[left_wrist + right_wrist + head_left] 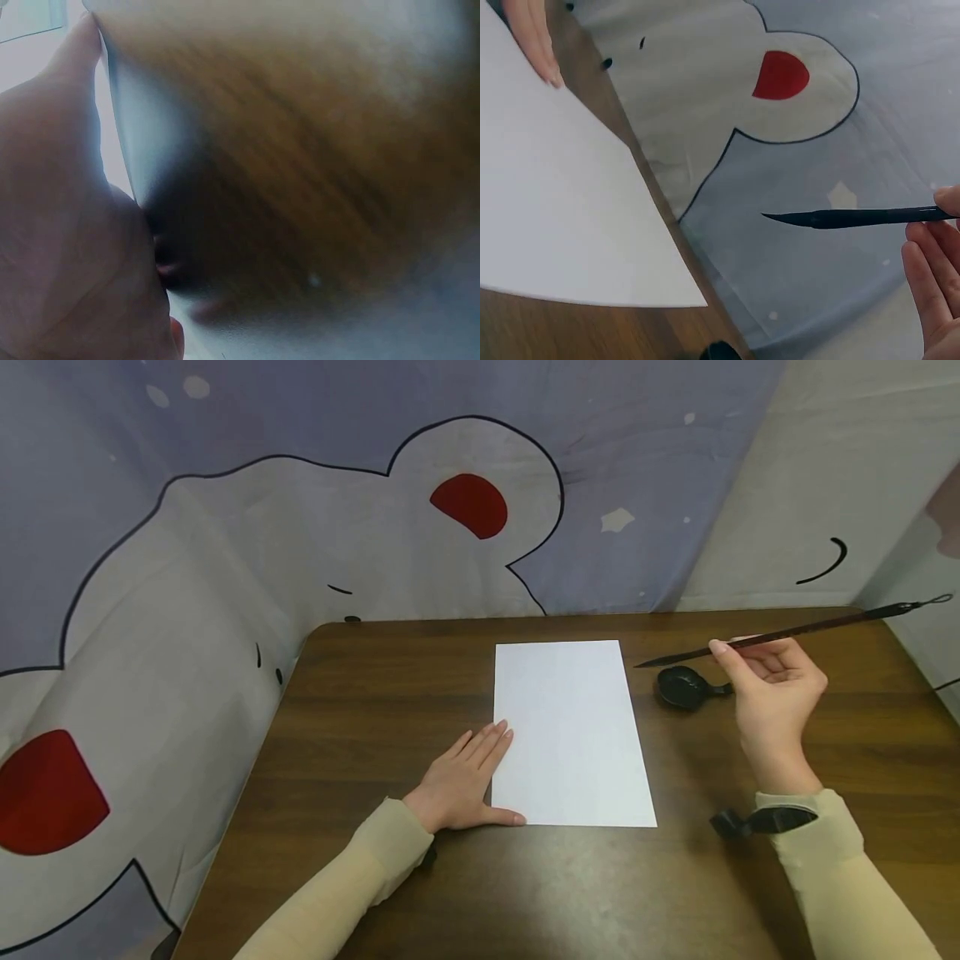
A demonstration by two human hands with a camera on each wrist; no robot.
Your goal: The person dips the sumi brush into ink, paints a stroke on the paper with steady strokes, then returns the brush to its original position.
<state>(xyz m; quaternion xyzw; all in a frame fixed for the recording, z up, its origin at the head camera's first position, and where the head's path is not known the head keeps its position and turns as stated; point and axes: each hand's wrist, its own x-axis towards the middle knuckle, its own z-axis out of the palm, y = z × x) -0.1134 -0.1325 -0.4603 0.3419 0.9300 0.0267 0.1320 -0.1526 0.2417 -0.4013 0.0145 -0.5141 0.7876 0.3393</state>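
Observation:
A sheet of white paper [570,735] lies flat on the wooden table. My left hand [465,781] rests on its lower left edge, fingers straight and thumb along the bottom corner. Between thumb and fingers, my right hand [780,685] pinches a dark calligraphy brush [810,627], held nearly level above the table. Its pointed tip [787,218] is dark and aims left, just off the paper's upper right edge. Below the brush sits a small black round dish [681,687] with a short handle, partly behind the right hand's fingers. The left wrist view is blurred and shows the palm close up.
The brown table [360,710] ends at the back against a printed cloth [322,535] with cartoon shapes. More of this cloth hangs at the left. A black strap device [780,820] is on the right wrist.

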